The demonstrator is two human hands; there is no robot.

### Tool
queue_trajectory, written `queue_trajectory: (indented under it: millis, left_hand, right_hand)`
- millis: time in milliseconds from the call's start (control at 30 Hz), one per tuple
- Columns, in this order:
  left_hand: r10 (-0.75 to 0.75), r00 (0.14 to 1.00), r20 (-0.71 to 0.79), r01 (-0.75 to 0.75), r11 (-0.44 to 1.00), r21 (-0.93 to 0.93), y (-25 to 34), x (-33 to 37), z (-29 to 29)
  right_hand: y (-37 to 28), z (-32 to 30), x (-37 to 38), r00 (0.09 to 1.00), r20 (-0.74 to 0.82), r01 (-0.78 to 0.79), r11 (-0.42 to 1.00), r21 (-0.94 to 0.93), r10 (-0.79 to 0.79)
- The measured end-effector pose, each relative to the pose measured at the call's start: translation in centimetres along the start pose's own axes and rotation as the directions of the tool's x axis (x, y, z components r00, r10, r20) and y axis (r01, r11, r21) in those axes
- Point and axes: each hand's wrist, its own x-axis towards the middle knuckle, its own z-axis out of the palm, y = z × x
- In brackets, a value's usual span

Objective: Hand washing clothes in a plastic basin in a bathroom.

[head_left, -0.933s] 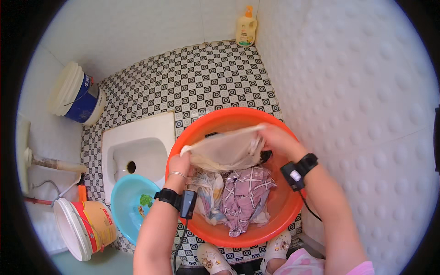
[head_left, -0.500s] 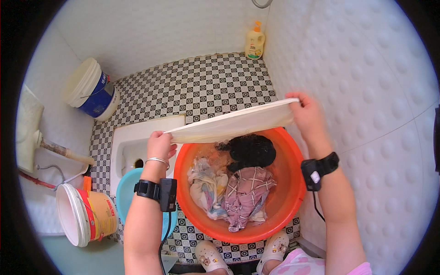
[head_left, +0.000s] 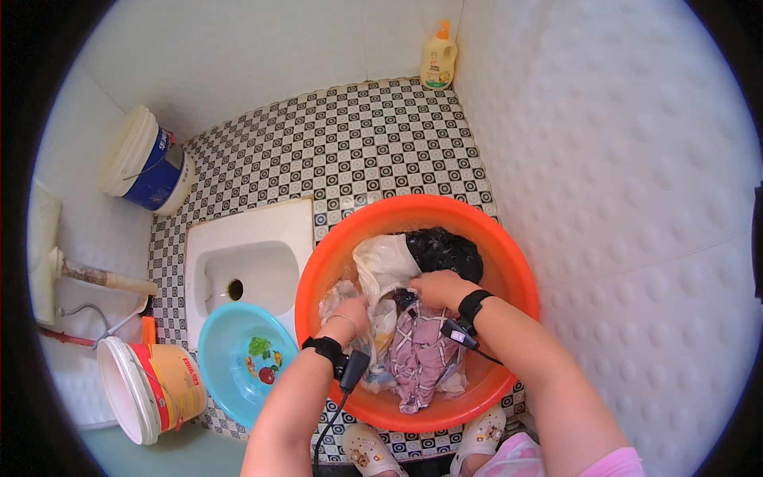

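Observation:
A large orange basin (head_left: 520,318) holds wet laundry in water. Both my hands are down inside it, on a white cloth (head_left: 383,262) that lies bunched across the middle. My left hand (head_left: 348,314) is closed at the cloth's left side, its fingertips partly hidden among pale fabric. Closed on the cloth's right side is my right hand (head_left: 439,289), with its fingers curled under. A black garment (head_left: 447,253) floats behind the right hand. Nearer to me lies a pink-mauve garment (head_left: 421,358) with white crossing lines. Light, patterned cloth is bunched to its left.
A light blue basin (head_left: 218,374) stands to the left, beside a white squat toilet (head_left: 298,230). Farther left are a yellow-red bucket (head_left: 179,381), a blue-white bucket (head_left: 151,171) and wall pipes (head_left: 103,276). A pump bottle (head_left: 438,60) stands in the far corner. A textured wall (head_left: 628,207) rises on the right.
Both hands have come down and closer together, from holding the white cloth stretched above the basin to inside it. The cloth now lies bunched among the wet laundry.

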Motion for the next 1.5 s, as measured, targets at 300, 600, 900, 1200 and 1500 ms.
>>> queue_trajectory:
  millis: [300,600,900,1200,1500]
  left_hand:
    - [-0.238,0.895,-0.376,0.047,0.891,-0.452,-2.2,-0.1,0.0]
    - [-0.551,0.78,-0.296,-0.403,-0.081,-0.912,1.9,-2.9,-8.3]
    - [-0.622,0.624,-0.473,-0.58,0.036,-0.814,1.4,-4.0,-13.7]
    - [-0.319,0.864,-0.39,-0.11,0.636,-0.764,1.8,-3.4,-5.9]
    - [-0.032,0.998,0.056,0.018,0.972,0.235,0.5,-3.1,0.1]
  right_hand:
    - [5.2,-3.8,-1.4,0.934,-0.304,0.018,0.824,0.566,0.188]
    - [1.1,-15.2,-10.1,0.622,-0.662,0.431,0.522,0.736,0.419]
    - [1.6,-15.5,-12.1,0.45,-0.69,0.485,0.493,0.722,0.567]
    - [-0.1,-4.8,-2.8,0.76,-0.649,0.208,0.938,0.276,0.022]
    - [1.0,1.4,-0.8,0.978,0.174,-0.107,0.993,-0.048,0.114]
